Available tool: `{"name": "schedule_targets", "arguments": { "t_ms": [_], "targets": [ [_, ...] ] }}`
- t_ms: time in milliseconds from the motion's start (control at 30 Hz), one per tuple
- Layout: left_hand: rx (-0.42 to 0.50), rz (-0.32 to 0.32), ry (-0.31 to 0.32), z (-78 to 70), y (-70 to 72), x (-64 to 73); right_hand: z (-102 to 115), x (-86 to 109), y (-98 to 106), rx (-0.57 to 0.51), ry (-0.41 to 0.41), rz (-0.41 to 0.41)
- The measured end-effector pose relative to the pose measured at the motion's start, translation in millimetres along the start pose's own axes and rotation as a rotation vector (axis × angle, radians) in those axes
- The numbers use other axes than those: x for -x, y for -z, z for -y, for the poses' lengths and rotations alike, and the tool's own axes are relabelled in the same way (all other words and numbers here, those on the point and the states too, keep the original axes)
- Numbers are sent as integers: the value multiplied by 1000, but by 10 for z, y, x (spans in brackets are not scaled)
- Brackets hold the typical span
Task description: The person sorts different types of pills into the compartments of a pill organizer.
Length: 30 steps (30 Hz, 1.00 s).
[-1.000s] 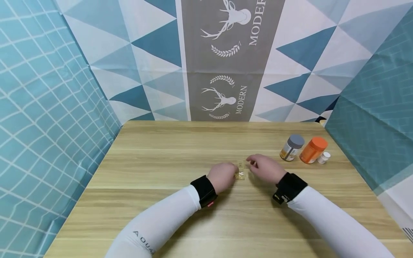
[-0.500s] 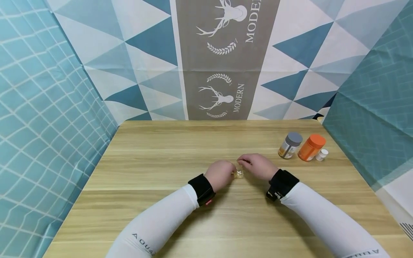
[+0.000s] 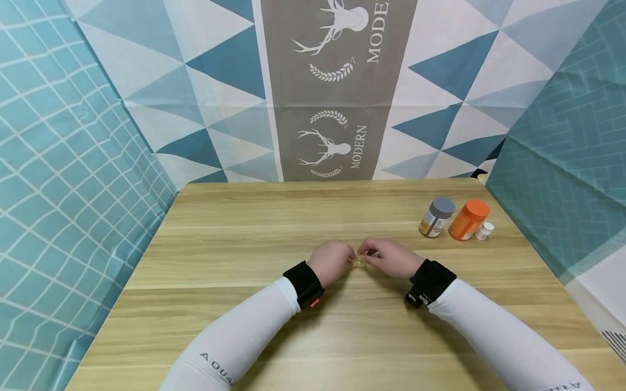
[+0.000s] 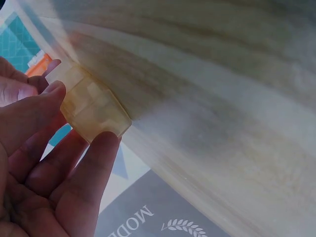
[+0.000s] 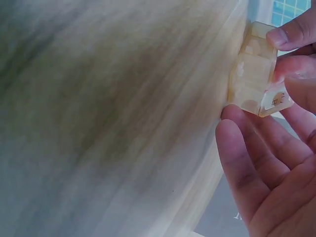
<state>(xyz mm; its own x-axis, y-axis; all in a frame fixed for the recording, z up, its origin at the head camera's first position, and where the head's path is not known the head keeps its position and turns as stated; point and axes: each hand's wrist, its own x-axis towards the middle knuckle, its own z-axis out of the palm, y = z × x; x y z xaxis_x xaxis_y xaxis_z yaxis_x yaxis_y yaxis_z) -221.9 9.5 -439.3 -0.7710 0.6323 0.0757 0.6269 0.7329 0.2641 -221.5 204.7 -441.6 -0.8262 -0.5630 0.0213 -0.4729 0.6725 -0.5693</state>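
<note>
Both hands are meeting at the middle of the worktop (image 3: 244, 228), pinching a small clear pill box (image 4: 91, 106) between curled fingertips: left hand (image 3: 331, 262), right hand (image 3: 391, 256). They seem to be closing its lid; next, probably a firm press. Forearms are lying low, angled inward.

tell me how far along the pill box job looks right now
Done: all three bottles, grey-lidded, orange and small white, stand capped at the table's right edge. In hand: both the left hand and right hand have a grip on the small translucent pill box, fingers pinching it on the wood. Left: whether its lid is fully closed cannot be told; the box probably needs setting down.
</note>
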Motion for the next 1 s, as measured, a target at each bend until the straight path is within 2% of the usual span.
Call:
{"name": "schedule_targets", "arguments": {
  "t_ms": [133,433,767,1000],
  "targets": [
    [-4,0,-7,7,-6,-8,-13,-3,-25,-6,9,4],
    [16,7,6,-4,62,41,-26,-43,-44,-11,-26,23],
    [39,14,-10,-2,61,23,-36,-44,-52,-30,7,14],
    [50,25,29,0,65,60,-33,-51,-78,-17,17,15]
  ]
}}
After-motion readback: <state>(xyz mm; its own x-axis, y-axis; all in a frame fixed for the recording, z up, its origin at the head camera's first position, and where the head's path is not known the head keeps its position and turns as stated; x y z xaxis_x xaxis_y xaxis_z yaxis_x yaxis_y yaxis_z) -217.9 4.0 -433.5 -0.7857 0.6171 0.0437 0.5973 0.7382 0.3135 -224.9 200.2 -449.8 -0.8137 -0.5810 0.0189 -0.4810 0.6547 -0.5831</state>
